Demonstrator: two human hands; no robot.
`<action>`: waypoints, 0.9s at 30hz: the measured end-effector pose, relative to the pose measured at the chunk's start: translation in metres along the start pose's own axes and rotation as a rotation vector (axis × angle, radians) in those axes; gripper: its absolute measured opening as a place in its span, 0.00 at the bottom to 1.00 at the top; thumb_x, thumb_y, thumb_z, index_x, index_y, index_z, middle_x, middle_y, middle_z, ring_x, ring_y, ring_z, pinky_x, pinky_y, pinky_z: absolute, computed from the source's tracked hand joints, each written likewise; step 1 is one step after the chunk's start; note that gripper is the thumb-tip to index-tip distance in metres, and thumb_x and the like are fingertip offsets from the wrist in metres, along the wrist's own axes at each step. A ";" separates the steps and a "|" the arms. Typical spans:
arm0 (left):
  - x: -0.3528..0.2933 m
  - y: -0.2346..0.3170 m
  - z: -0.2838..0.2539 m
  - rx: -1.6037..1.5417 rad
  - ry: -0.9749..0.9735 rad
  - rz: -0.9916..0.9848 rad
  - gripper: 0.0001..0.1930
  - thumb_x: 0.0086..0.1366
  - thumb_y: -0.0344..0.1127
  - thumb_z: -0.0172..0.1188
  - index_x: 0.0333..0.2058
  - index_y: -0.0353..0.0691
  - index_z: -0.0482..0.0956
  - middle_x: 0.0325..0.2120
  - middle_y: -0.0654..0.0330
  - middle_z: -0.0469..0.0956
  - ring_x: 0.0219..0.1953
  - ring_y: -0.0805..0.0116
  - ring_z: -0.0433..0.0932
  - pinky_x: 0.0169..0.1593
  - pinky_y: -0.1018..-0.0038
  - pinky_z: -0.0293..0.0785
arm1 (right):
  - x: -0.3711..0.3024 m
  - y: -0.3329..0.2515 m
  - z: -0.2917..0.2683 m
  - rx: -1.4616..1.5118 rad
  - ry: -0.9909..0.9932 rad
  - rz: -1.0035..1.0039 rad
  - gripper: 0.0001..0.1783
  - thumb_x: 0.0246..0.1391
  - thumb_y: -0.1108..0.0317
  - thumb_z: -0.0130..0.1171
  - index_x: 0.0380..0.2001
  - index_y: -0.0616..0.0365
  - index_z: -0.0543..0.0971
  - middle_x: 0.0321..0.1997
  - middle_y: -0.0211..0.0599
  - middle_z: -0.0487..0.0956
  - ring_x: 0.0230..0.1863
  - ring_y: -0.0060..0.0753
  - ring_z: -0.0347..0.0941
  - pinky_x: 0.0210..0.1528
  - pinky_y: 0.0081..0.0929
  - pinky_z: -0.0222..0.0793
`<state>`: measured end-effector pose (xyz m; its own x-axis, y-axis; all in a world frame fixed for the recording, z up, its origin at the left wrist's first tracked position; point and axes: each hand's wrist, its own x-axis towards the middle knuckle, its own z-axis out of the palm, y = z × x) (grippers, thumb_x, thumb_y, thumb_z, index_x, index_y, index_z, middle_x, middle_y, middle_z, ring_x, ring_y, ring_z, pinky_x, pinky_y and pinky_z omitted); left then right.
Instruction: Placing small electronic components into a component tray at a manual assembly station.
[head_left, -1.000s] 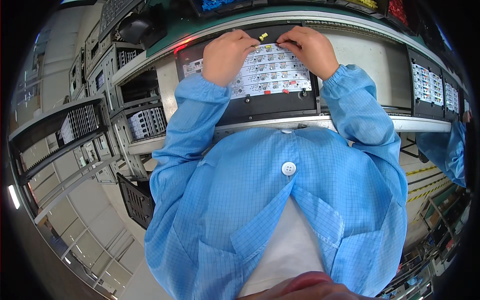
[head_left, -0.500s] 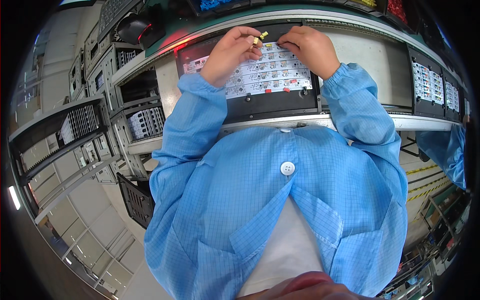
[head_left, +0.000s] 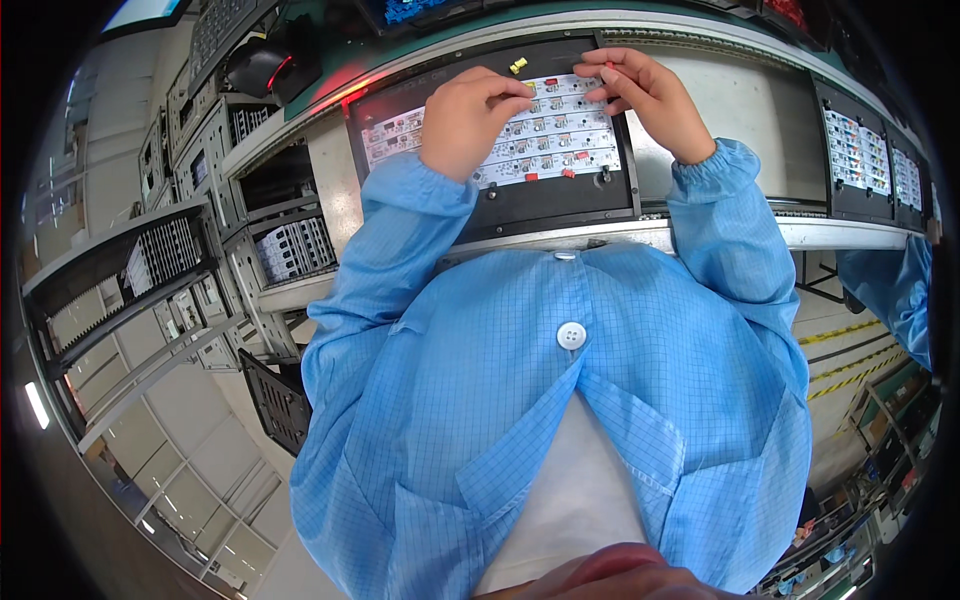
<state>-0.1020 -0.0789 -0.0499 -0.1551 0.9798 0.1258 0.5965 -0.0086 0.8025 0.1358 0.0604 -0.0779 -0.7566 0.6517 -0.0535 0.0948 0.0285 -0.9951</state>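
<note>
Jacket (head_left: pixel 400 430): nearest, blue with a fine check, a white button (head_left: pixel 571 336) at the chest, a white shirt (head_left: pixel 570 480) in the open collar
Bench edge (head_left: pixel 720 237): pale metal, running across just beyond the jacket
Tray (head_left: pixel 560 211): black, lying on the bench between and below both hands
Boards (head_left: pixel 560 146): white strips set in rows in the tray, small dark parts along them
Red parts: one (head_left: pixel 532 177) and another (head_left: pixel 568 173) at the near edge of the boards, a third (head_left: pixel 551 82) on the farthest row
Left hand (head_left: pixel 462 120): over the boards, thumb and forefinger close together near the farthest row; cannot tell whether they grip anything
Right hand (head_left: pixel 655 98): above the tray's far right corner, thumb and forefinger pinched on a red piece (head_left: pixel 609 66), held up off the boards
Yellow part (head_left: pixel 518 66): beyond the boards, just past the left fingertips
Second tray (head_left: pixel 850 205): farther right along the bench, black, also filled with boards
Sleeve (head_left: pixel 890 290): blue, another person's, at the right rim
Mouse (head_left: pixel 262 70): black with a red glow, far left, beside a keyboard (head_left: pixel 225 45)
Blue parts (head_left: pixel 412 9): heaped at the far side
</note>
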 end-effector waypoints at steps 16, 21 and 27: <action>-0.003 0.001 0.024 0.308 0.068 0.216 0.06 0.61 0.30 0.68 0.37 0.44 0.90 0.34 0.59 0.85 0.37 0.54 0.84 0.42 0.61 0.80 | -0.011 0.000 0.016 -0.430 0.171 -0.228 0.12 0.66 0.65 0.66 0.49 0.58 0.87 0.37 0.33 0.85 0.39 0.29 0.81 0.43 0.26 0.78; -0.007 0.001 0.021 0.312 0.062 0.248 0.08 0.61 0.29 0.69 0.39 0.45 0.91 0.36 0.57 0.86 0.37 0.55 0.85 0.42 0.64 0.82 | -0.011 0.000 0.025 -0.675 0.205 -0.355 0.09 0.63 0.65 0.67 0.44 0.54 0.87 0.37 0.37 0.85 0.38 0.35 0.83 0.41 0.30 0.80; -0.008 -0.005 0.011 -0.383 0.023 -0.270 0.11 0.68 0.31 0.67 0.48 0.40 0.90 0.34 0.57 0.88 0.33 0.72 0.86 0.37 0.75 0.82 | 0.000 0.004 0.028 -0.916 0.247 -0.457 0.06 0.60 0.65 0.69 0.40 0.49 0.88 0.37 0.30 0.85 0.38 0.37 0.81 0.40 0.33 0.79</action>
<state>-0.0953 -0.0845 -0.0617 -0.2842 0.9527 -0.1076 0.1992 0.1685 0.9654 0.1185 0.0393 -0.0840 -0.7007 0.5678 0.4319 0.3646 0.8054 -0.4674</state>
